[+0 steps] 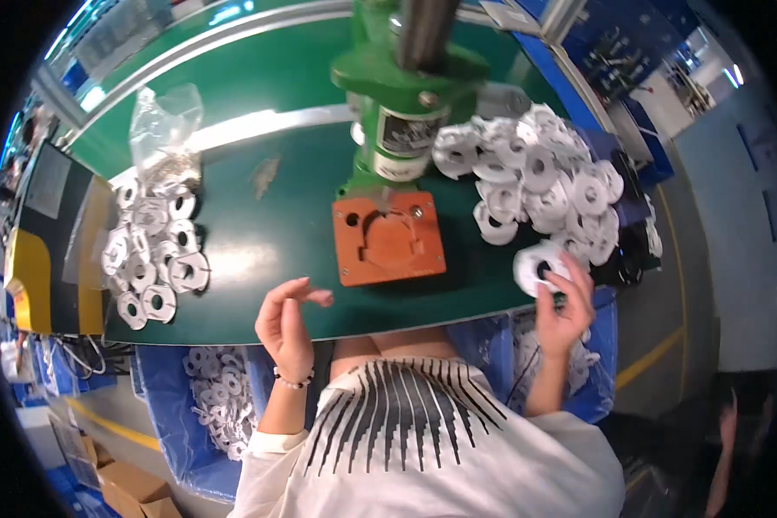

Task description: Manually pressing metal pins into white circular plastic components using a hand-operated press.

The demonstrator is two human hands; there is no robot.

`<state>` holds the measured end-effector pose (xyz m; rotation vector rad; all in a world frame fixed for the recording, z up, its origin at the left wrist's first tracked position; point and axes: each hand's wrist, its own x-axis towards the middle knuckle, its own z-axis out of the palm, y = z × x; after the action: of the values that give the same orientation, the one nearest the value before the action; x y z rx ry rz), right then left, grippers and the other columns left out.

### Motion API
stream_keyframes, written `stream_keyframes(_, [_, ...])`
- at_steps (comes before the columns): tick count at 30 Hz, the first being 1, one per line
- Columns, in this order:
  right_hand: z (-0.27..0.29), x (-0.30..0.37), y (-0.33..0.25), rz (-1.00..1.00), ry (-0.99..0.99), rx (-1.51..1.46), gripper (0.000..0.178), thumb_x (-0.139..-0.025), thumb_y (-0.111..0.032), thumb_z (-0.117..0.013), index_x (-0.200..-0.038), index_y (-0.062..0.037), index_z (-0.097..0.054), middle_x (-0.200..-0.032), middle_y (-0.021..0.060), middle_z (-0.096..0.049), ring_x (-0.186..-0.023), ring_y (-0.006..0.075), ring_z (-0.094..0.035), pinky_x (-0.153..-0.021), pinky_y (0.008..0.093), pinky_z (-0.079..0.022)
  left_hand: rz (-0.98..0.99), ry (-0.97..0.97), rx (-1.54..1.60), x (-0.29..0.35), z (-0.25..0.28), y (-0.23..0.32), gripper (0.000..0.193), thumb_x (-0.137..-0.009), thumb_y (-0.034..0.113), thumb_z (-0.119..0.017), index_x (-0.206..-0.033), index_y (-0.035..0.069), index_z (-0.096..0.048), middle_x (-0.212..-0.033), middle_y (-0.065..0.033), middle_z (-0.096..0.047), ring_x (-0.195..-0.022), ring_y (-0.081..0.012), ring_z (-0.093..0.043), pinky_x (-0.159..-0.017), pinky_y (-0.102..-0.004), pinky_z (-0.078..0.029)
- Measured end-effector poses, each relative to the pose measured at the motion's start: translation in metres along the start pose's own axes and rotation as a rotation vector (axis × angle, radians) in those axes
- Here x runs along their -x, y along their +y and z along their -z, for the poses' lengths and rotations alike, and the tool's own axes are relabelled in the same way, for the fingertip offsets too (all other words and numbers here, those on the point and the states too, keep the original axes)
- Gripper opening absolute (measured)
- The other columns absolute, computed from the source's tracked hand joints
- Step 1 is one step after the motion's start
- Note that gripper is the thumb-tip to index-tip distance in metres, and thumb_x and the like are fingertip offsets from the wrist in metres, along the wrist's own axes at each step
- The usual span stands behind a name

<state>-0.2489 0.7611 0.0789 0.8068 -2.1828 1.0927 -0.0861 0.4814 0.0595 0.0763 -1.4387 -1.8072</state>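
White shirt [457, 466], its front fanned with black stripes, fills the foreground as a person works at a green table [259, 242]. The right hand [570, 311] pinches a white ring [527, 269] between thumb and fingers at the table's near right side, just in front of a heap of similar rings [539, 168]. The left hand [286, 324], a beaded bracelet [293, 382] at its wrist, hovers by the front edge, fingers curled and thumb apart — gripping nothing. Between the hands, set farther back, sits an orange block [393, 250] with a round recess, below a green press [375, 73]. One dark label [412, 132] and a white sticker [401, 167] mark the press — their print small and blurred. A pale sheet [47, 186] at far left is likewise too small to read. More white rings lie loosely grouped [155, 211] on the table's left side, in front of a clear bag [165, 125]. Below the table's edge, a left blue bin [157, 414] and a right blue bin [602, 354] hold more white pieces. Whether the pinched ring touches the table cannot be told.
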Motion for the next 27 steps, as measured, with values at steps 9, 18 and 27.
stream_keyframes(9, [-0.133, -0.043, -0.041, 0.357, -0.519, -0.472, 0.009, -0.082, -0.009, -0.063, -0.09, -0.0045, -0.066, -0.123, 0.0134, -0.058, -0.118, 0.0303, -0.052, -0.104, 0.0448, -0.033, -0.326, -0.395, -1.176, -0.038, -0.034, -0.033, 0.033, -0.078, 0.023, -0.068, -0.11, 0.016, -0.064, -0.124, -0.0016, -0.058, -0.125, -0.0246, -0.046, -0.108, -0.0545, -0.007])
stream_keyframes(18, [-0.136, -0.027, -0.039, 0.082, -0.314, -0.583, 0.018, -0.077, -0.004, -0.07, -0.094, -0.0036, -0.065, -0.11, 0.013, -0.066, -0.106, 0.0272, -0.062, -0.101, 0.0457, -0.039, -0.277, -0.209, -0.938, -0.025, -0.027, -0.058, 0.066, -0.075, 0.019, -0.072, -0.133, 0.008, -0.044, -0.124, -0.008, -0.056, -0.118, -0.0255, -0.05, -0.104, -0.0471, -0.02])
stream_keyframes(27, [-0.136, -0.022, -0.041, 0.097, -0.19, -0.53, 0.01, -0.072, 0.002, -0.072, -0.081, -0.0002, -0.068, -0.094, 0.0107, -0.069, -0.091, 0.0237, -0.065, -0.083, 0.0338, -0.05, -0.333, -0.102, -0.879, -0.022, -0.033, -0.064, 0.087, -0.068, 0.019, -0.08, -0.136, 0.0, -0.029, -0.118, -0.0101, -0.059, -0.109, -0.023, -0.055, -0.09, -0.0375, -0.029])
